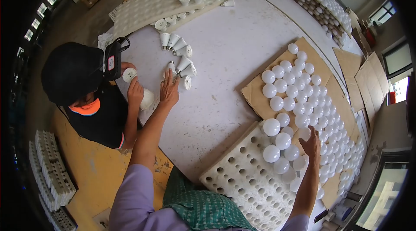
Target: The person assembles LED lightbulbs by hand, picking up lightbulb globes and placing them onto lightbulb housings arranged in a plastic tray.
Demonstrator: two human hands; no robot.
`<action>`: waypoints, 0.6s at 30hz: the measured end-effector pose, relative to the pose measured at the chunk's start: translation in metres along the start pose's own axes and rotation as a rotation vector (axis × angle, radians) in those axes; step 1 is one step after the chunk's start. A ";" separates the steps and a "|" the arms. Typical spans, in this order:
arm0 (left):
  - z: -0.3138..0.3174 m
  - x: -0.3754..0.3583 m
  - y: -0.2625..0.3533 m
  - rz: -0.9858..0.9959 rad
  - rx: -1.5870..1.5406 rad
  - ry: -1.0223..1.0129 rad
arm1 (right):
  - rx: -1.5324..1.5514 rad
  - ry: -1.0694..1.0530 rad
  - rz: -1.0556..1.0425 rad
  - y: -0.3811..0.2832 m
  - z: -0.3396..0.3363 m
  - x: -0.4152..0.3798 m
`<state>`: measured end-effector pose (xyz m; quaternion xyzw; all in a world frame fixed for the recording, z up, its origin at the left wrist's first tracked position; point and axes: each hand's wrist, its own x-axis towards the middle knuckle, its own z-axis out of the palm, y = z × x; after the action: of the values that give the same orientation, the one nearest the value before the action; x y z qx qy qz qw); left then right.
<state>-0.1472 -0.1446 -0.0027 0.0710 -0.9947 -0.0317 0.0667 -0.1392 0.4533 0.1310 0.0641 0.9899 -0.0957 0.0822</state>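
Presently the left hand lies fingers spread on the bulb bases fanned just beyond its fingertips on the desk; grip unclear. Right hand rests loosely open against white globes seated in the perforated tray. Risk: a nudge rolls loose bases away, or a sideways brush unseats the globes nearest the right palm.

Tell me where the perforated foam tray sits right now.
In the head view the perforated foam tray lies low on the table's right side, under the right hand, holding white bulbs at its far end beside the cardboard sheet.
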 end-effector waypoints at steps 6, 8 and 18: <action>0.001 -0.008 0.044 -0.021 -0.126 -0.190 | 1.185 0.120 0.104 0.043 0.003 -0.069; 0.001 -0.020 0.058 -0.011 -0.231 -0.283 | 1.602 0.118 0.059 0.053 0.006 -0.093; -0.025 -0.133 0.120 -0.257 -1.542 -0.493 | 1.796 0.020 -0.123 0.034 0.000 -0.192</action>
<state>-0.0301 -0.0079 0.0142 0.1095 -0.6636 -0.7289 -0.1281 0.0535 0.4648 0.1588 0.0518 0.5445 -0.8371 -0.0127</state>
